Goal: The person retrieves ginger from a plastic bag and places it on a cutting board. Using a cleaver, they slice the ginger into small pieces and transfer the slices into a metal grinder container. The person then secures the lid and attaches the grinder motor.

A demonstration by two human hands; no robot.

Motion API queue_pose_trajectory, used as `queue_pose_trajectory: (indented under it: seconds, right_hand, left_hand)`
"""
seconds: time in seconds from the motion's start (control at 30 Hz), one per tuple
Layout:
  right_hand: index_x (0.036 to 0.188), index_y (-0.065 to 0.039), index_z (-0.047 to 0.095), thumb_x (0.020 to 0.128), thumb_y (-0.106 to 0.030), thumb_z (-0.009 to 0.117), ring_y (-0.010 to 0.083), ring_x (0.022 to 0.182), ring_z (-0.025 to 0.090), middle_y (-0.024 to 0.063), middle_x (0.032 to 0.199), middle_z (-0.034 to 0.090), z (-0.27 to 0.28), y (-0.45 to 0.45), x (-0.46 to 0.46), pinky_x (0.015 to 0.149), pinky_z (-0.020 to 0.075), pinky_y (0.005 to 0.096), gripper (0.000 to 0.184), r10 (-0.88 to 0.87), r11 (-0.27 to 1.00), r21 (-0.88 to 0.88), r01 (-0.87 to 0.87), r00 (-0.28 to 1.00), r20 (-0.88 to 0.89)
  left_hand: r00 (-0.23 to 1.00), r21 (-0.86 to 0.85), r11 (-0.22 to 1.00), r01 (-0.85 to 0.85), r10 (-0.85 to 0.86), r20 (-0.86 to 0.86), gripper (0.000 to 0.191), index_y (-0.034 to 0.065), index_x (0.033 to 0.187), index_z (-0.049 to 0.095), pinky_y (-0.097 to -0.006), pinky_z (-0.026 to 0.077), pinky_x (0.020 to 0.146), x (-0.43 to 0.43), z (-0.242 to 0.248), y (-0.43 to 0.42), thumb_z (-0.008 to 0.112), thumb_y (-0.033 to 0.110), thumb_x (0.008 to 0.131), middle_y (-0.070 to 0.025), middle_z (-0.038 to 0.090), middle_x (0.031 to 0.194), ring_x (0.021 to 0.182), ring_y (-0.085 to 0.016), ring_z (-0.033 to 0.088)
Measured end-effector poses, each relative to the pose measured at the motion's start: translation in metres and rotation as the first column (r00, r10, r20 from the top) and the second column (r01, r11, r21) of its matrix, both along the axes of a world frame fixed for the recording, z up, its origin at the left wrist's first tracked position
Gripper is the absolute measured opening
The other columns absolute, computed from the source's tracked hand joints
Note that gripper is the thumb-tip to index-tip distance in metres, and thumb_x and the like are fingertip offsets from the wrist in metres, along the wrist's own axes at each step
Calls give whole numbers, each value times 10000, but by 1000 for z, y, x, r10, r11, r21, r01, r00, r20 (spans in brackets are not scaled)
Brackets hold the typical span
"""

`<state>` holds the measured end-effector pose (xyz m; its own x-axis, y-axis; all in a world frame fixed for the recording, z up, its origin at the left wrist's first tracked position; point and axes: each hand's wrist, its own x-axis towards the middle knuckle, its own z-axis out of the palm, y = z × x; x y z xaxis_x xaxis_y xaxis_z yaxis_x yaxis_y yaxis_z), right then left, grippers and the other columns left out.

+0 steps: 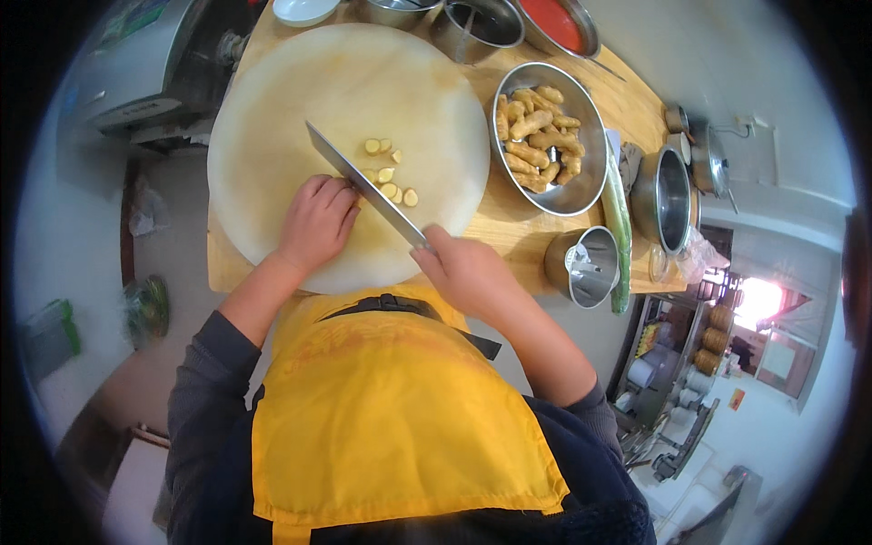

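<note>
My right hand (470, 272) grips a kitchen cleaver (364, 184) at the handle end. Its blade slants up and left over a thick round cutting board (293, 88). Close against the blade's left face, my left hand (317, 221) rests on the board with its fingers curled. Whatever lies beneath those fingers is hidden. To the right of the blade are several pale yellow slices (387, 175), which look like ginger, some almost touching the steel. Whole peeled pieces of what looks like ginger root (535, 124) fill part of a steel bowl (594, 184) beyond the board's right edge.
A steel cup (563, 262) with something white inside stands near the table's front edge, beside a long green stalk (618, 238). Farther right is a deep steel pot (647, 197). Steel containers (453, 34), a red-filled pan (555, 24) and a white bowl (305, 10) line the back.
</note>
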<state>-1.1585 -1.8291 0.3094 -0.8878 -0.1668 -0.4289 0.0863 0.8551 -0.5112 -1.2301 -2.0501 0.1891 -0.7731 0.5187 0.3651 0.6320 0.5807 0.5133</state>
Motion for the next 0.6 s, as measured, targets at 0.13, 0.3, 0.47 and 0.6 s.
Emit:
queue_pose_trajectory:
  seconds: [0.13, 0.3, 0.47, 0.6]
  right_hand:
    - [987, -28, 529, 976, -300, 568, 446, 742, 618, 228, 750, 641, -28, -11, 0, 658, 474, 517, 275, -1, 1000, -24, -1, 995, -99]
    - [980, -34, 528, 972, -302, 572, 443, 744, 621, 224, 752, 645, -58, -24, -29, 656, 476, 517, 272, -34, 997, -76, 25, 993, -111]
    - [976, -22, 514, 978, -303, 562, 427, 670, 621, 212, 685, 634, -7, -13, -5, 608, 483, 521, 285, 32, 999, 17, -31, 993, -111]
    - [979, -19, 502, 979, -300, 561, 424, 666, 623, 208, 687, 638, -8, -18, 8, 603, 482, 523, 287, 67, 994, 90, -61, 996, -61]
  left_hand:
    - [1000, 15, 1000, 8, -8, -10, 200, 47, 1015, 659, -398, 470, 923, -1, -2, -1, 665, 130, 833, -90, 639, 1059, 1015, -307, 560]
    - [996, 51, 998, 24, -20, -93, 211, 45, 1024, 656, -399, 476, 910, 2, 0, -9, 666, 128, 830, -89, 635, 1051, 1015, -299, 562]
    - [998, 54, 998, 16, -13, -54, 206, 38, 1018, 650, -408, 477, 902, 6, -5, -13, 663, 118, 828, -104, 624, 1067, 1015, -310, 561]
    - [999, 93, 996, 16, -12, -49, 198, 32, 1002, 643, -415, 475, 904, 6, -9, -13, 666, 113, 822, -116, 616, 1070, 1007, -325, 562]
